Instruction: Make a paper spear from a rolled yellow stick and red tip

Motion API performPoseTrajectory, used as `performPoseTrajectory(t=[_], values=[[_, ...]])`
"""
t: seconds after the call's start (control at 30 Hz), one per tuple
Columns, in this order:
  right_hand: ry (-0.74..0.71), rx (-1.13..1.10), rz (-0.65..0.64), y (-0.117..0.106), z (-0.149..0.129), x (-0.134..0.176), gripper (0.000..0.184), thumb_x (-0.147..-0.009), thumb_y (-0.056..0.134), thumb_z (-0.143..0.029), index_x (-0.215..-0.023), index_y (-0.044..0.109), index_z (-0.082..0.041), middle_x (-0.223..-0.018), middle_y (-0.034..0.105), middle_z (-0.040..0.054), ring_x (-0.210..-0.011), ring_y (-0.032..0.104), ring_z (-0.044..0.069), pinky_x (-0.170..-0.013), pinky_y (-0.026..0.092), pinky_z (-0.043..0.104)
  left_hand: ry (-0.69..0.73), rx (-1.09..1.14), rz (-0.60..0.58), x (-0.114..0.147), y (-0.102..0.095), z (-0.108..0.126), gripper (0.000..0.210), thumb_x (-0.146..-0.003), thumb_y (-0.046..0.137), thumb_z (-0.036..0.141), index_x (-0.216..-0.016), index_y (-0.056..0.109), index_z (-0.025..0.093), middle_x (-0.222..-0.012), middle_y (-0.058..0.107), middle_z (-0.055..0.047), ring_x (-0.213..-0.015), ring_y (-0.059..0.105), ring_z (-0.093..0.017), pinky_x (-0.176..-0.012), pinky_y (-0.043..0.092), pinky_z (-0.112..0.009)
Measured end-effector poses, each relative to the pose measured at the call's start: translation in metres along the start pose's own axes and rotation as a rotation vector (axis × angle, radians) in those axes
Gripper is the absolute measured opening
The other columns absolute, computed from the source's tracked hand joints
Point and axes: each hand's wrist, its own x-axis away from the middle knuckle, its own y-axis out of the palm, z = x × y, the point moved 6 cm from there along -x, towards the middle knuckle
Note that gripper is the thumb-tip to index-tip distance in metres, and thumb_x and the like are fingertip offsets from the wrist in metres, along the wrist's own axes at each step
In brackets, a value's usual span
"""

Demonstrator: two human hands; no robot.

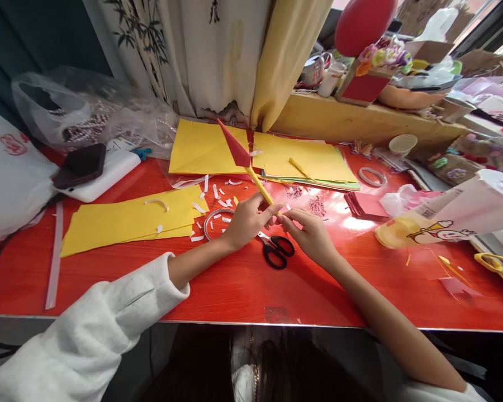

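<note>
Above the red table (235, 290) I hold a rolled yellow paper stick (260, 185) with a red paper cone (237, 148) on its far end, slanting up and to the left. My left hand (249, 220) is closed around the stick's lower part. At the near end, my right hand (305, 230) pinches the stick's tip, and a small white strip shows by its fingers. Black-handled scissors (278, 251) lie just below both hands, their blades partly hidden. A roll of tape (209, 223) and scattered white paper scraps (199, 207) lie left of my left hand.
Yellow paper sheets (129, 220) lie at left, with more yellow stacks (209, 148) behind. Red paper pieces (362, 205) and a large drink cup (436, 215) are at right. A phone (80, 166) rests on a white box at far left, near plastic bags (12, 178).
</note>
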Motion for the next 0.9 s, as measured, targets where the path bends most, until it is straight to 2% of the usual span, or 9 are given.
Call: performPoseTrajectory(t=[0.17,0.3,0.47,0.57,0.67,0.77,0.9], values=[[0.176,-0.039,-0.06,0.006,0.005,0.004,0.023,-0.087,0.042,-0.031,-0.082,0.06,-0.018,-0.055,0.047,-0.0017,-0.051,0.041,0.011,-0.05,0.032,0.023,0.081,-0.264,0.07,0.001,-0.002,0.009,0.019,-0.082,0.051,0.031,-0.071,0.048,0.017,-0.056,0.053,0.004,-0.052,0.05,-0.006,-0.054,0.038,-0.019],[0.278,-0.161,-0.06,0.008,0.007,0.007,0.02,-0.084,0.046,-0.033,-0.101,0.05,-0.024,-0.054,0.043,-0.0056,-0.047,0.037,0.009,-0.045,0.029,0.021,0.076,-0.352,0.087,0.001,-0.002,0.009,0.019,-0.082,0.05,0.032,-0.07,0.047,0.017,-0.056,0.051,0.004,-0.052,0.048,-0.007,-0.054,0.037,-0.019],[0.424,-0.413,-0.051,0.011,0.012,0.009,0.024,-0.079,0.053,-0.036,-0.093,0.04,-0.023,-0.05,0.043,-0.0087,-0.04,0.035,0.007,-0.038,0.025,0.019,0.081,-0.379,0.057,0.001,0.001,0.009,0.024,-0.082,0.048,0.035,-0.068,0.045,0.017,-0.056,0.049,0.005,-0.051,0.046,-0.007,-0.053,0.035,-0.02],[0.515,-0.601,-0.093,0.014,0.017,0.008,0.029,-0.074,0.058,-0.038,-0.093,0.043,-0.02,-0.052,0.046,-0.0076,-0.038,0.035,0.006,-0.036,0.023,0.019,0.041,-0.317,0.018,0.0,0.001,0.005,0.024,-0.082,0.047,0.038,-0.071,0.047,0.017,-0.056,0.051,0.004,-0.051,0.047,-0.007,-0.053,0.036,-0.02],[0.522,-0.637,-0.229,0.014,0.019,0.006,0.025,-0.074,0.057,-0.039,-0.079,0.054,-0.015,-0.051,0.044,-0.0052,-0.038,0.034,0.005,-0.037,0.023,0.02,0.005,-0.198,-0.065,-0.001,0.005,0.002,0.024,-0.083,0.045,0.04,-0.077,0.049,0.017,-0.06,0.054,0.003,-0.052,0.051,-0.008,-0.053,0.039,-0.02],[0.474,-0.595,-0.344,0.011,0.018,0.006,0.027,-0.076,0.056,-0.04,-0.07,0.056,-0.014,-0.051,0.044,-0.0034,-0.04,0.035,0.005,-0.039,0.025,0.022,0.013,-0.156,-0.118,-0.001,0.008,0.002,0.024,-0.084,0.043,0.04,-0.078,0.048,0.017,-0.063,0.056,0.002,-0.056,0.052,-0.008,-0.057,0.04,-0.021],[0.397,-0.43,-0.372,0.008,0.013,0.008,0.026,-0.08,0.052,-0.039,-0.071,0.055,-0.015,-0.053,0.044,-0.0031,-0.042,0.037,0.007,-0.04,0.027,0.022,0.005,-0.206,-0.141,0.0,0.01,0.002,0.022,-0.084,0.044,0.037,-0.074,0.047,0.017,-0.06,0.054,0.002,-0.055,0.05,-0.009,-0.056,0.038,-0.021]])
